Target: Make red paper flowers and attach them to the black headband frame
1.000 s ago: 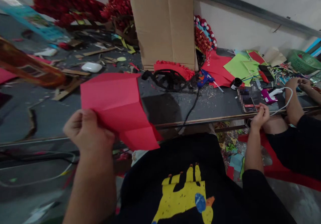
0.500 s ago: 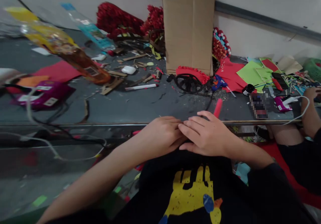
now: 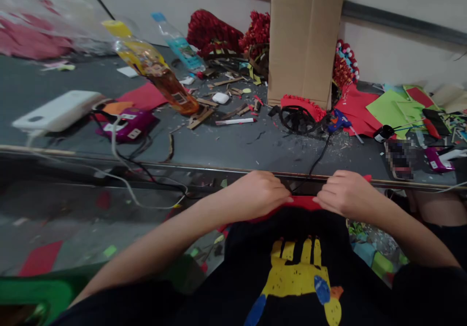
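In front of my body, just below the table edge, both hands grip a red strip (image 3: 303,202) that looks like paper or felt. My left hand (image 3: 260,194) is closed round its left part, knuckles up. My right hand (image 3: 342,192) closes on the right part, and a small red end sticks out beyond it. A short stretch of the strip shows between the hands; the rest is hidden by fingers and my shirt. Beyond them on the table lie a black curved frame with red trim (image 3: 301,114) and a blue glue gun (image 3: 340,121).
A cardboard piece (image 3: 306,39) stands upright at the back. Bottles, including a tilted amber one (image 3: 178,95), a white power bank (image 3: 58,111), purple power blocks (image 3: 132,125), a marker (image 3: 236,121) and scraps cover the table. Cables hang over the edge (image 3: 156,166). Another person's leg shows at right.
My hands have drawn apart from touching each other, exposing the red strip between them. The view has swung left, bringing the power bank fully into sight.
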{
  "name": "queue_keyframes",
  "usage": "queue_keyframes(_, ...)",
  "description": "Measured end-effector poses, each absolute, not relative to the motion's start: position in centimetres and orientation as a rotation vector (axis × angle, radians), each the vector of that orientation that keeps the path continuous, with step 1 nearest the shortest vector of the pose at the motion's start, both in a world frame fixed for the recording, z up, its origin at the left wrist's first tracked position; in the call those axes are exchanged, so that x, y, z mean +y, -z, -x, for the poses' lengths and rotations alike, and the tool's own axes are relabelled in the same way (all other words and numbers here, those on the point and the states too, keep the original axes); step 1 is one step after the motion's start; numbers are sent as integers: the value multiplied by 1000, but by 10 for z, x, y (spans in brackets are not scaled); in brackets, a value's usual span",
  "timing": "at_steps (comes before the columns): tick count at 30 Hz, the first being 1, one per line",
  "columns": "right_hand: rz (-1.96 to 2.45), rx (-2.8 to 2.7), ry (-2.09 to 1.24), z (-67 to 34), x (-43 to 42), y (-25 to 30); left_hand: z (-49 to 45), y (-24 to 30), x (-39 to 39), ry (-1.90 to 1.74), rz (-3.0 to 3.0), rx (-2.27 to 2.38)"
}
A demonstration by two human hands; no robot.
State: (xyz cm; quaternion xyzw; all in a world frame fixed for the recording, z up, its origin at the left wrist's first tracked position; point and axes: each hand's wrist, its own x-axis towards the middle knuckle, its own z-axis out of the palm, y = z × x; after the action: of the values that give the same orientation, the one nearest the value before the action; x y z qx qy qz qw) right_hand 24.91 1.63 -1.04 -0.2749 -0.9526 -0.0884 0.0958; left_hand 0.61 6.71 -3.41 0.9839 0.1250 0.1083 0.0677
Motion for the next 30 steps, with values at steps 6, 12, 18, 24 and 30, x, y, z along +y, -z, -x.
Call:
queue_keyframes(6,892,-2831,178,-282,8,-2,20,35,69,-339,-2770,455)
queue_keyframes(12,901,-2761,161,-289,5,-5,62,36,76,-376,-2858,802)
queue_keyframes(18,756,-2739,269,-260,17,2,31,16,60,-845,-2989,925)
queue_keyframes(24,673,-2748,333,-231,20,8,-26,23,45,-585,-3037,529)
queue_keyframes(30,751,-2764,251,-251,10,10,0,30,54,-528,-2988,560)
